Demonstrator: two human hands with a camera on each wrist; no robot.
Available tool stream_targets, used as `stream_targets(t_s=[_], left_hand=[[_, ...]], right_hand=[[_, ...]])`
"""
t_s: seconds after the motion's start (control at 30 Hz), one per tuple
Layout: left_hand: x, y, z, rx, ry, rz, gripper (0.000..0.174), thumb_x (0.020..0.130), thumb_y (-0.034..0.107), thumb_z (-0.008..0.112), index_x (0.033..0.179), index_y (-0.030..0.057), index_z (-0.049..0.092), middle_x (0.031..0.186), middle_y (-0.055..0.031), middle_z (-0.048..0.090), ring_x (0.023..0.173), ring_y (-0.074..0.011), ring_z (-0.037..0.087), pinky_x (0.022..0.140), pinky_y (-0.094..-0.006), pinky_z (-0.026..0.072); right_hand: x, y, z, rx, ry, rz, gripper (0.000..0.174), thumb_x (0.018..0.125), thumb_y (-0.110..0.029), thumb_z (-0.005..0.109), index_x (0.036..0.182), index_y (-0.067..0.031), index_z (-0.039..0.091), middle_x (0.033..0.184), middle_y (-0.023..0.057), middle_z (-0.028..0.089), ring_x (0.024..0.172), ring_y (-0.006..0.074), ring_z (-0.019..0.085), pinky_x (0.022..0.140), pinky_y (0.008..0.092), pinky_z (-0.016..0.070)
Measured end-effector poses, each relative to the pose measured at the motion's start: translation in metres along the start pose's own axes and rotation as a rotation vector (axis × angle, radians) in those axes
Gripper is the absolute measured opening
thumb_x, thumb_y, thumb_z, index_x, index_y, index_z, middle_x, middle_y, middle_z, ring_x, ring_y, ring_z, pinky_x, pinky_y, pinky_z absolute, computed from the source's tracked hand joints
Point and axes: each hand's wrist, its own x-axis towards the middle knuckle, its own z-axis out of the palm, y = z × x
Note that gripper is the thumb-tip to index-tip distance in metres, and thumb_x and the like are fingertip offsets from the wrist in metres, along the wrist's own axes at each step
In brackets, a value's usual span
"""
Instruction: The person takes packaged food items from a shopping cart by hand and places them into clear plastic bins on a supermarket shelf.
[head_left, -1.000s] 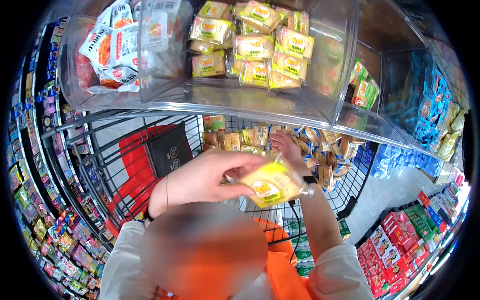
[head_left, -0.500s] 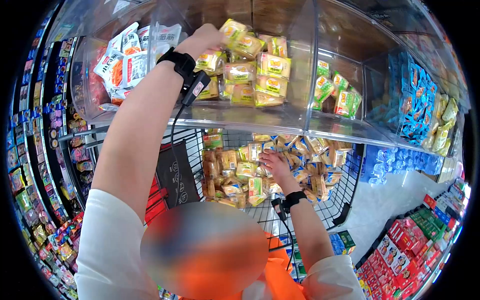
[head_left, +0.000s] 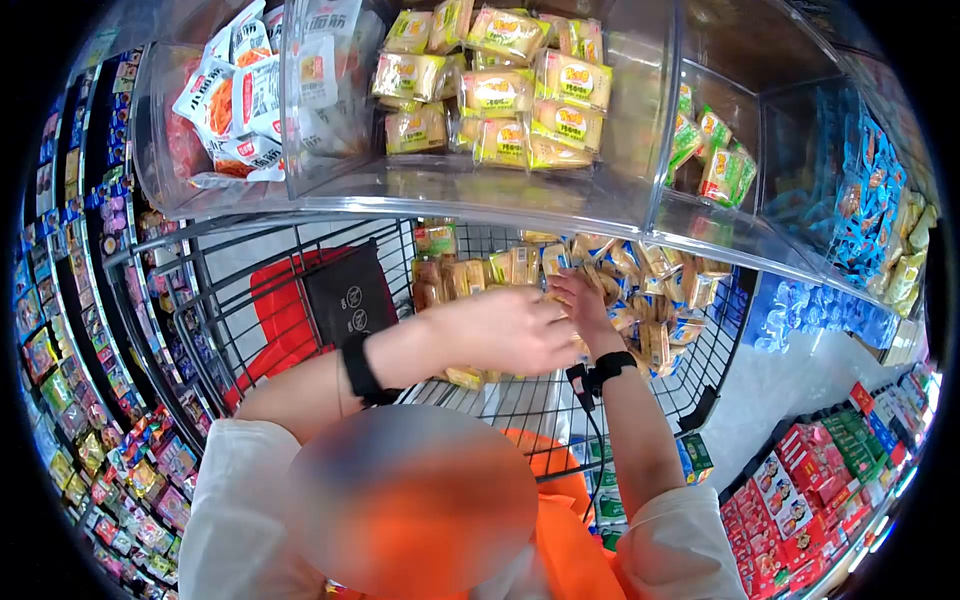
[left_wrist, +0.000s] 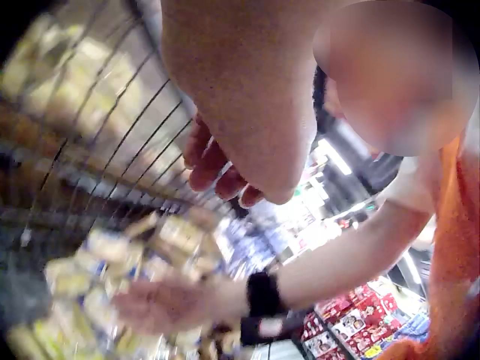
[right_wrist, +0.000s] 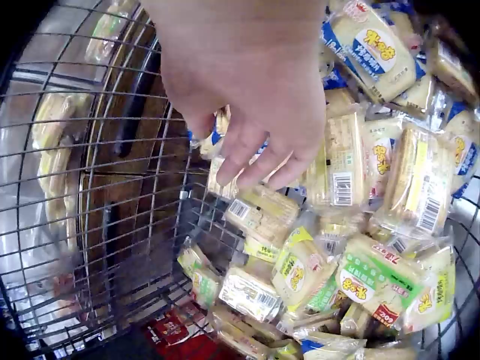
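Note:
My left hand [head_left: 520, 330] is over the shopping cart [head_left: 480, 400], fingers loosely bent toward my right hand; no packet shows in it, though its palm is hidden. In the left wrist view the fingers [left_wrist: 210, 166] hang curved. Among clear-wrapped packets of pale toasted slices [head_left: 650, 290] in the cart is my right hand [head_left: 585, 300]. The right wrist view shows its relaxed fingers [right_wrist: 244, 150] right at a packet [right_wrist: 262, 210], not curled round it. Similar yellow-labelled packets [head_left: 495, 92] are stacked in the clear bin above.
Clear bin walls [head_left: 665, 130] overhang the cart's far end. White pouches [head_left: 235, 100] fill the bin's left section, green-and-red packets [head_left: 728, 175] a right one. A black pad [head_left: 350, 295] hangs inside the cart's left side. Red boxes [head_left: 770, 500] stand at right, snack shelves [head_left: 70, 330] at left.
My left hand first carried a yellow packet over the cart, then reached up to the bin among the packets, and is now back over the cart. My right hand has stayed among the cart's packets.

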Motion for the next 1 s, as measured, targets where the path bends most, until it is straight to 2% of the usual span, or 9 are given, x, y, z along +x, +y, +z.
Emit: stream_targets(t_s=[0.13, 0.2, 0.23, 0.3, 0.57, 0.6, 0.73, 0.8, 1.0], left_hand=[[-0.082, -0.021, 0.121, -0.284, -0.385, -0.585, 0.03, 0.067, 0.006, 0.054, 0.098, 0.0071, 0.053, 0.089, -0.0084, 0.054, 0.082, -0.026, 0.056, 0.066, -0.0353, 0.048], [-0.136, -0.042, 0.181, -0.163, -0.279, -0.853, 0.034, 0.072, 0.002, 0.051, 0.106, 0.0041, 0.05, 0.106, -0.0132, 0.05, 0.084, -0.029, 0.055, 0.071, -0.036, 0.0473], [-0.14, -0.051, 0.176, -0.325, -0.39, -1.187, 0.043, 0.074, 0.001, 0.048, 0.116, 0.0044, 0.044, 0.114, -0.017, 0.044, 0.094, -0.0311, 0.051, 0.079, -0.0369, 0.0441], [-0.178, -0.061, 0.222, -0.013, -0.192, -1.19, 0.049, 0.07, 0.003, 0.055, 0.117, 0.0057, 0.041, 0.115, -0.0112, 0.043, 0.107, -0.0276, 0.044, 0.087, -0.0382, 0.0384], [-0.135, -0.085, 0.204, -0.12, -0.56, -1.374, 0.049, 0.066, 0.026, 0.065, 0.107, 0.0052, 0.048, 0.109, -0.0102, 0.051, 0.101, -0.0264, 0.049, 0.08, -0.0386, 0.0433], [-0.139, -0.085, 0.204, -0.252, -0.22, -1.317, 0.049, 0.067, 0.038, 0.065, 0.099, 0.0028, 0.052, 0.093, -0.0149, 0.058, 0.087, -0.0305, 0.056, 0.073, -0.0393, 0.0464], [-0.112, -0.069, 0.206, -0.531, -0.1, -1.448, 0.043, 0.076, 0.039, 0.057, 0.092, -0.0004, 0.053, 0.078, -0.0204, 0.059, 0.075, -0.0359, 0.057, 0.069, -0.0405, 0.0455], [-0.099, -0.053, 0.207, -0.745, 0.316, -1.421, 0.041, 0.084, 0.038, 0.046, 0.086, -0.0023, 0.054, 0.074, -0.0235, 0.058, 0.07, -0.0384, 0.056, 0.065, -0.0414, 0.0438], [-0.066, -0.009, 0.201, -0.918, 0.276, -1.333, 0.037, 0.089, 0.032, 0.041, 0.084, -0.0022, 0.055, 0.069, -0.0198, 0.056, 0.063, -0.0331, 0.053, 0.061, -0.0358, 0.0415]], right_hand=[[-0.003, -0.007, 0.02, 0.028, -0.039, -0.052, 0.035, 0.083, -0.03, 0.053, 0.109, -0.007, 0.048, 0.101, 0.0076, 0.058, 0.093, 0.0168, 0.054, 0.082, 0.0331, 0.0396], [-0.007, -0.012, 0.031, -0.057, 0.008, -0.008, 0.034, 0.083, -0.03, 0.052, 0.107, -0.0057, 0.049, 0.101, 0.0079, 0.059, 0.093, 0.017, 0.055, 0.082, 0.0324, 0.0402], [-0.009, -0.014, 0.035, -0.056, 0.013, -0.002, 0.034, 0.083, -0.03, 0.052, 0.107, -0.0057, 0.049, 0.101, 0.0079, 0.059, 0.093, 0.017, 0.055, 0.082, 0.0324, 0.0402], [-0.011, -0.014, 0.04, -0.104, 0.033, 0.034, 0.033, 0.083, -0.028, 0.051, 0.106, -0.0055, 0.049, 0.101, 0.0082, 0.06, 0.093, 0.0168, 0.055, 0.081, 0.0314, 0.0408], [-0.002, 0.001, 0.019, -0.107, 0.026, 0.049, 0.032, 0.081, -0.026, 0.051, 0.105, -0.0052, 0.049, 0.1, 0.0083, 0.06, 0.09, 0.0159, 0.056, 0.077, 0.0291, 0.0423], [-0.001, -0.001, 0.017, -0.119, -0.013, 0.013, 0.032, 0.081, -0.026, 0.052, 0.106, -0.0048, 0.049, 0.099, 0.0083, 0.06, 0.088, 0.0155, 0.057, 0.075, 0.0281, 0.043], [0.006, -0.007, 0.034, -0.118, 0.04, 0.012, 0.035, 0.08, -0.024, 0.055, 0.108, -0.004, 0.048, 0.099, 0.008, 0.06, 0.083, 0.015, 0.058, 0.072, 0.0261, 0.0444], [0.008, -0.009, 0.045, -0.151, 0.03, -0.012, 0.04, 0.082, -0.03, 0.056, 0.11, -0.0031, 0.047, 0.103, 0.0072, 0.057, 0.091, 0.0158, 0.055, 0.075, 0.0266, 0.0444], [0.01, -0.005, 0.059, -0.009, -0.048, -0.012, 0.054, 0.082, -0.037, 0.056, 0.118, 0.0013, 0.041, 0.115, 0.0087, 0.047, 0.099, 0.0173, 0.049, 0.083, 0.0291, 0.0402]])
